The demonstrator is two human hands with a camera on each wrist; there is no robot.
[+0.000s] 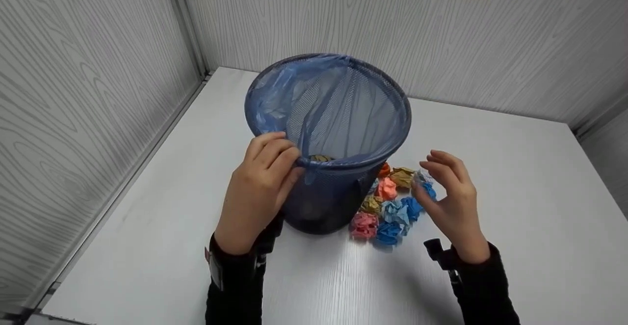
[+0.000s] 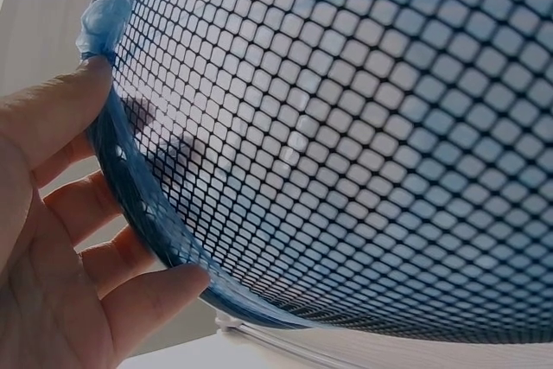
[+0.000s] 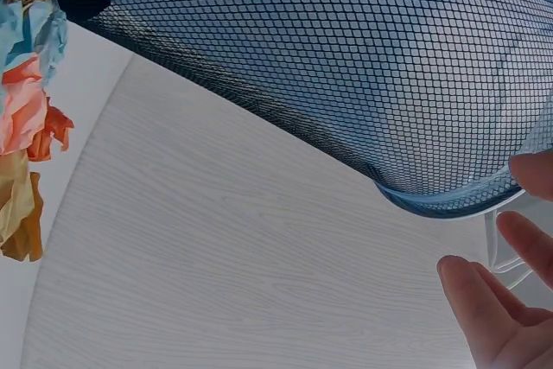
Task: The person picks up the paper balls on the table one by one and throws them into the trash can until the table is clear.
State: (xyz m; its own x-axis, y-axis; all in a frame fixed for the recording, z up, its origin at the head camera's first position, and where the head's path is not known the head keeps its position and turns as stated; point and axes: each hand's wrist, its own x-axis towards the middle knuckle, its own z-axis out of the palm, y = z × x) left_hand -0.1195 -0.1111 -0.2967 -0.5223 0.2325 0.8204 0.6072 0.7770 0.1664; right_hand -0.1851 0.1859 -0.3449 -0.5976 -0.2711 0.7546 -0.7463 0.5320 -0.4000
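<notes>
A dark mesh wastebasket point(image 1: 333, 202) stands on the table, lined with a thin blue plastic bag point(image 1: 324, 104) folded over its round rim. My left hand point(image 1: 257, 187) grips the near left part of that rim. In the left wrist view the thumb presses beside a bunched knot of blue plastic point(image 2: 104, 23), with the other fingers curled round the edge. My right hand point(image 1: 456, 202) hovers to the right of the wastebasket, holding nothing, its fingers loosely bent and apart from the thumb. Something brownish point(image 1: 321, 158) shows low inside the bag; its kind is unclear.
Several crumpled paper balls lie at the wastebasket's right side, among them a pink ball point(image 1: 364, 225), a blue ball point(image 1: 388, 233) and an orange ball point(image 1: 386, 188). White wood-grain panels point(image 1: 392, 30) rise behind and to the left of the white table point(image 1: 147, 246).
</notes>
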